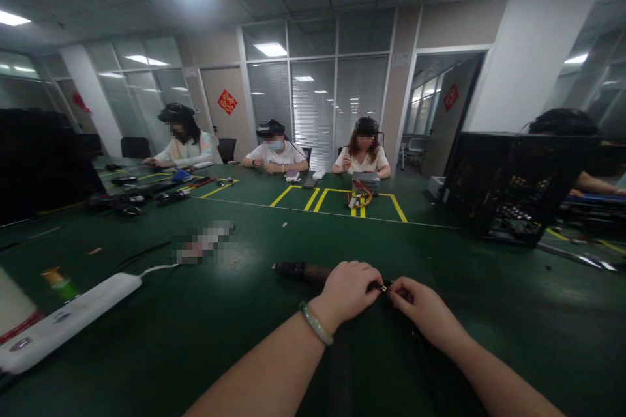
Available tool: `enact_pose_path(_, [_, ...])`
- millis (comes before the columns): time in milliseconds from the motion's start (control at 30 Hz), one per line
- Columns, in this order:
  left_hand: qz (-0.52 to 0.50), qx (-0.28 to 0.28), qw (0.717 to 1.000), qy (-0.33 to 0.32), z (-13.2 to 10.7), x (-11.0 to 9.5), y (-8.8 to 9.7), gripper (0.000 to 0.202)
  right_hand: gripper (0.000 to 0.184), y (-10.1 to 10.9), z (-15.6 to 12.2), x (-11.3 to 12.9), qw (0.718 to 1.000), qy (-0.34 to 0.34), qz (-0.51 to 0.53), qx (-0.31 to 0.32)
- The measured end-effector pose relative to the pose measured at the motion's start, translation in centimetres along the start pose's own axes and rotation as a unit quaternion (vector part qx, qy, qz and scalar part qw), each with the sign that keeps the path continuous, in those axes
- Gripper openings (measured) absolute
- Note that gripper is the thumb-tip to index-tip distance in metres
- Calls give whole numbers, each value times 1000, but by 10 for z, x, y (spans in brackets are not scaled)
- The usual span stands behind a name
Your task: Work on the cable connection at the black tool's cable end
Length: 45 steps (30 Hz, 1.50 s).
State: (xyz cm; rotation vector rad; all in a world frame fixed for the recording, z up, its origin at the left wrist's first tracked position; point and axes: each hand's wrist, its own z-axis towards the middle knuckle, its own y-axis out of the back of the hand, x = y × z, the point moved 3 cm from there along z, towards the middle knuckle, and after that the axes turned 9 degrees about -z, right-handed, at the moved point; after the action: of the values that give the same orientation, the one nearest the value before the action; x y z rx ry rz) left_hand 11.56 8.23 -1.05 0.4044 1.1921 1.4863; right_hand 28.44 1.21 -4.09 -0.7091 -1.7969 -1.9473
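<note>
My left hand (348,290), with a jade-like bangle on the wrist, is closed over the green table. Between its thumb and fingers is a small black connector (384,288) with a gold-coloured metal end. My right hand (419,305) pinches right beside that end; what lies inside its fingertips is too small to tell. A dark cylindrical tool (303,272) with a narrow metal tip lies on the table behind my left hand, which hides its right end. Something dark and cable-like shows faintly below my right hand.
At left lie a white power strip (73,322) and a green-and-gold object (59,284). Black computer cases stand at far left and right (508,189). Across the table (254,332), several people in headgear sit near a grey power supply (366,181) with coloured wires and yellow tape outlines.
</note>
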Motion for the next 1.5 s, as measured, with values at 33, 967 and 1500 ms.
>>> enact_pose_path(33, [0, -1, 1000, 1, 0, 0, 0, 11, 20, 0, -1, 0, 1000, -1, 2, 1])
enact_pose_path(967, [1, -5, 999, 33, 0, -2, -2, 12, 20, -3, 0, 7, 999, 1, 29, -41])
enact_pose_path(1500, [-10, -7, 999, 43, -1, -6, -3, 10, 20, 1, -6, 13, 999, -6, 9, -36])
